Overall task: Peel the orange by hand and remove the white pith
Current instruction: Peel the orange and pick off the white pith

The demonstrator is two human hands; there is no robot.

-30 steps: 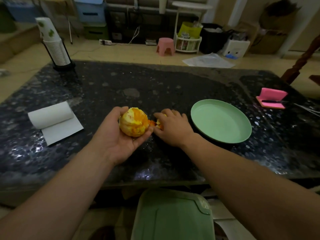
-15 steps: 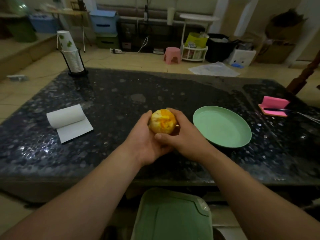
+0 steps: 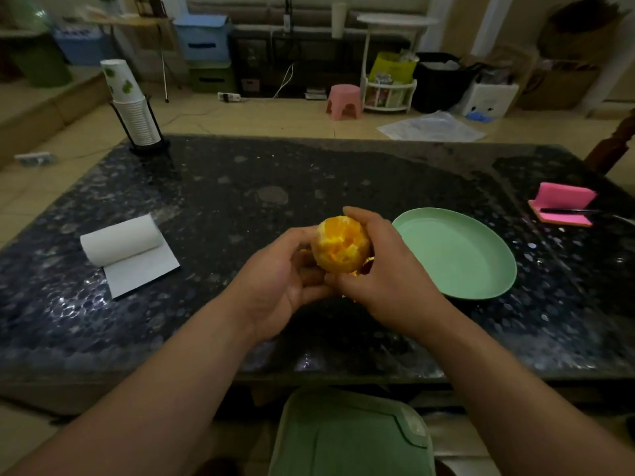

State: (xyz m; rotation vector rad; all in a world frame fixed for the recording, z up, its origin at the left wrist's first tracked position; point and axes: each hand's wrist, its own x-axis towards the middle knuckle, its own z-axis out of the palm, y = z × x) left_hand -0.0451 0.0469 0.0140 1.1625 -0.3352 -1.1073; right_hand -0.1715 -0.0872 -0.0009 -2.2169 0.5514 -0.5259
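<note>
A partly peeled orange [image 3: 340, 247] shows bright flesh on top, with pale pith and rind around its sides. It is held above the dark table between both hands. My left hand [image 3: 275, 283] cups it from the left and below. My right hand [image 3: 385, 273] wraps its right side, fingers curled over the far edge and thumb at the lower front. A scrap of orange peel [image 3: 366, 264] shows under the fruit by my right palm.
A green plate [image 3: 457, 252] lies right of my hands on the dark speckled table [image 3: 240, 201]. A paper towel roll [image 3: 127, 243] sits at left, a cup stack [image 3: 132, 104] far left, a pink notepad with pen [image 3: 563, 206] far right. A green bin lid [image 3: 350, 438] is below the table edge.
A second ago my left hand alone held the orange and my right hand rested on the table by peel pieces. My right hand has since come up and gripped the orange too.
</note>
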